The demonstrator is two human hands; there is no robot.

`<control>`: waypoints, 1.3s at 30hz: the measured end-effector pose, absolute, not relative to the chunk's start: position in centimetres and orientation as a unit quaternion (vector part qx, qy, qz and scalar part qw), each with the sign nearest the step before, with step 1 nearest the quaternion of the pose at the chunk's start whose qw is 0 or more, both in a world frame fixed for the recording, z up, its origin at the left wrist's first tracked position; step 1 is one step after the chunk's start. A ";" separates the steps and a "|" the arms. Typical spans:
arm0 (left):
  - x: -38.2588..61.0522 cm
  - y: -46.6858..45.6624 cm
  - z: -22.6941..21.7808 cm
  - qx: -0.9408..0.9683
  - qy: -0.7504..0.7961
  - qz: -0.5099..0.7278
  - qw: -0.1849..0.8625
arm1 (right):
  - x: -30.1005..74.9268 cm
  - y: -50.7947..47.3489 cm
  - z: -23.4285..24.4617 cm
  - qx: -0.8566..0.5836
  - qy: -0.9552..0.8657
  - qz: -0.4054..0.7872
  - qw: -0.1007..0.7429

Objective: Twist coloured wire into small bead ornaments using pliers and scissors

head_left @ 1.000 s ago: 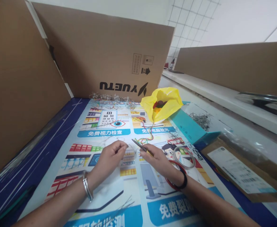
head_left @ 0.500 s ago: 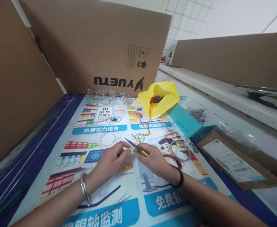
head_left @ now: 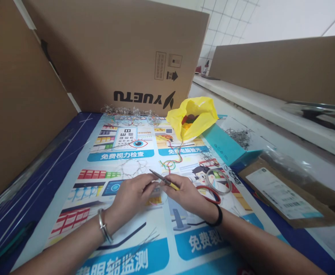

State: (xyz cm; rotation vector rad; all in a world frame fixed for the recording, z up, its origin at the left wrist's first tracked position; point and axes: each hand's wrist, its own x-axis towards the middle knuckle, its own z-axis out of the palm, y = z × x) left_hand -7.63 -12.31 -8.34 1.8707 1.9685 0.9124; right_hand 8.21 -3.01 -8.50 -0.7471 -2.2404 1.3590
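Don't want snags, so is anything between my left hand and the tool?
Nothing visible: the tool in your right hand lies close by your left hand. Anything thread-thin there would be too small to tell.

Bare left hand [head_left: 133, 196], back turned upward: fingers curled, thumb drawn toward index finger. Bare right hand [head_left: 186, 193]: fingers folded in closed grip, thumb pointing toward left hand. Fingertips of both hands lie close together at center. Silver-bangled left wrist [head_left: 111, 223], black-banded right wrist [head_left: 209, 212]. Left forearm [head_left: 67, 244] and right forearm [head_left: 256, 233] slant inward, converging from lower corners.
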 end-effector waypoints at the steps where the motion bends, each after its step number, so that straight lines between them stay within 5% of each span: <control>1: -7.7 -12.3 -8.4 0.652 0.677 0.315 0.133 | 8.2 -3.1 -8.5 -0.274 -0.805 0.484 0.207; 39: -7.8 -12.6 -8.0 0.743 0.637 0.203 0.003 | 8.4 -3.4 -8.7 -0.265 -0.876 0.320 0.244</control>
